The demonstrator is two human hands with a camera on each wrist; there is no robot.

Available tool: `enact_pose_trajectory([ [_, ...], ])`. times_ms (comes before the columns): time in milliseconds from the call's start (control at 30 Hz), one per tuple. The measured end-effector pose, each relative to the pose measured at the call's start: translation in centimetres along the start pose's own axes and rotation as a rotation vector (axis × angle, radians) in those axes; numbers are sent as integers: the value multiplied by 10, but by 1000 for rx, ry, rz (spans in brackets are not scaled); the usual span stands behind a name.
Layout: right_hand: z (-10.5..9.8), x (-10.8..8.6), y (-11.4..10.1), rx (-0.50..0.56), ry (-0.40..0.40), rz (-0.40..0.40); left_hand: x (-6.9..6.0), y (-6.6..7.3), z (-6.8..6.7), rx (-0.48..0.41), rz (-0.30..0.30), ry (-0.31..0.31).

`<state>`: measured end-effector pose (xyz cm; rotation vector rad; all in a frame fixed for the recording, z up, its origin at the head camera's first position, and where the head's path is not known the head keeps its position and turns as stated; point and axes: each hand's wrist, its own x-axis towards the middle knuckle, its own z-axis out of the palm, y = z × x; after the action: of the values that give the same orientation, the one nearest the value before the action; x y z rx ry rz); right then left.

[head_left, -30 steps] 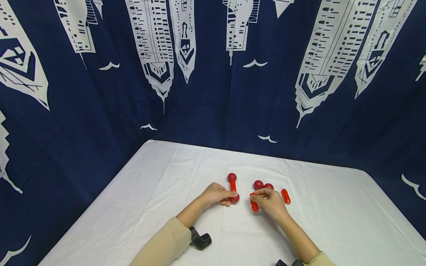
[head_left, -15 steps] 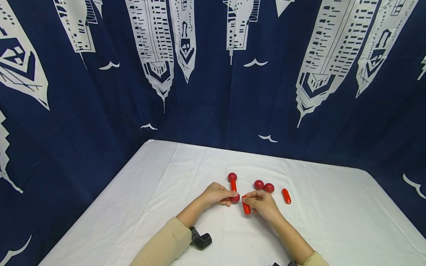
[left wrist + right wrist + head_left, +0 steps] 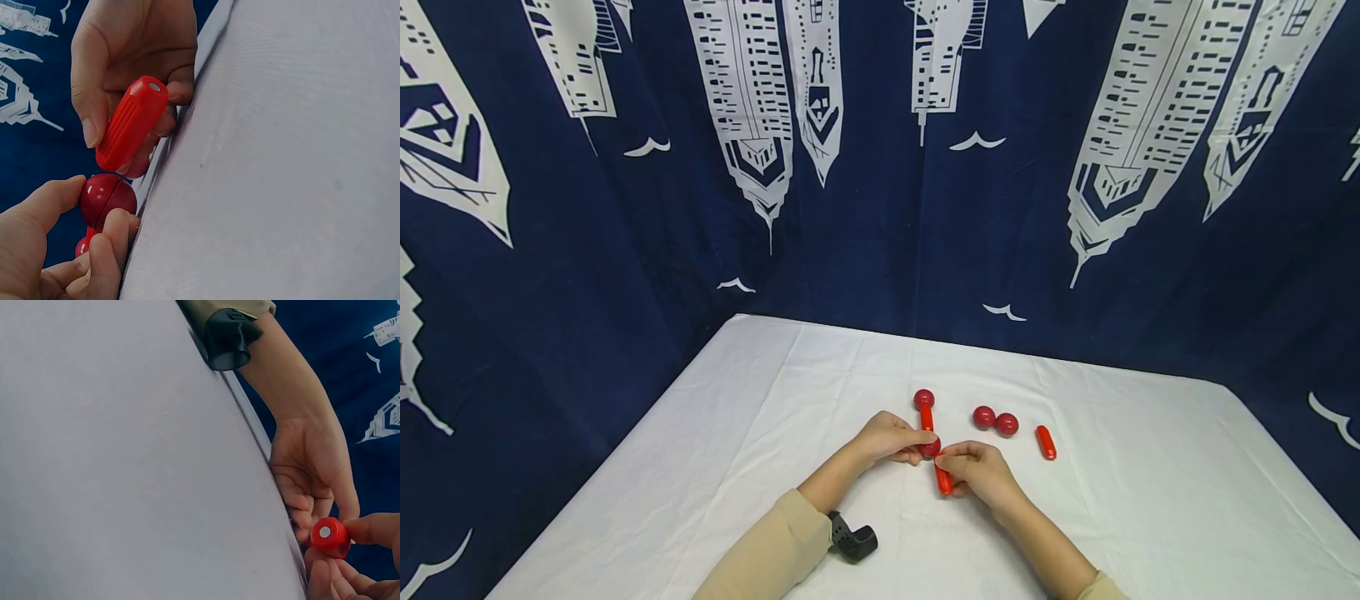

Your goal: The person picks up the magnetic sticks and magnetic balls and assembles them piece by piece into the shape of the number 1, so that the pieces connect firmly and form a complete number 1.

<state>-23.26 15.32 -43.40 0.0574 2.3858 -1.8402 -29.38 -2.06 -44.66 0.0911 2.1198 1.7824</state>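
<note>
Thumb and fingers of my left hand (image 3: 886, 437) pinch a dark red ball (image 3: 107, 200) at the near end of a short chain. From that ball a red rod (image 3: 927, 418) runs away to a second dark red ball (image 3: 924, 399). My right hand (image 3: 985, 475) pinches another red rod (image 3: 132, 125), ribbed, with a small silvery disc in its end. This rod is tilted, its far end at the near ball; whether they touch cannot be told. In the right wrist view, the held rod (image 3: 329, 537) shows end-on and mostly hides the ball.
Two more dark red balls (image 3: 984, 417) lie side by side right of the chain. Farther right is a loose red rod (image 3: 1046, 442). A white cloth covers the table (image 3: 760, 417), and a dark blue printed curtain (image 3: 880, 233) hangs behind it.
My right hand has carried its rod leftward and nearer to me, from beside the two balls to the chain's near ball. My left hand has stayed in place.
</note>
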Motion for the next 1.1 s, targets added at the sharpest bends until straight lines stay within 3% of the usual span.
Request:
enact_pose_trajectory([
  [400, 11, -1, 0, 16, 66, 26, -3, 0, -1, -8, 8, -5],
  [1100, 15, 0, 1, 27, 80, 30, 1, -1, -1, -24, 14, -1],
])
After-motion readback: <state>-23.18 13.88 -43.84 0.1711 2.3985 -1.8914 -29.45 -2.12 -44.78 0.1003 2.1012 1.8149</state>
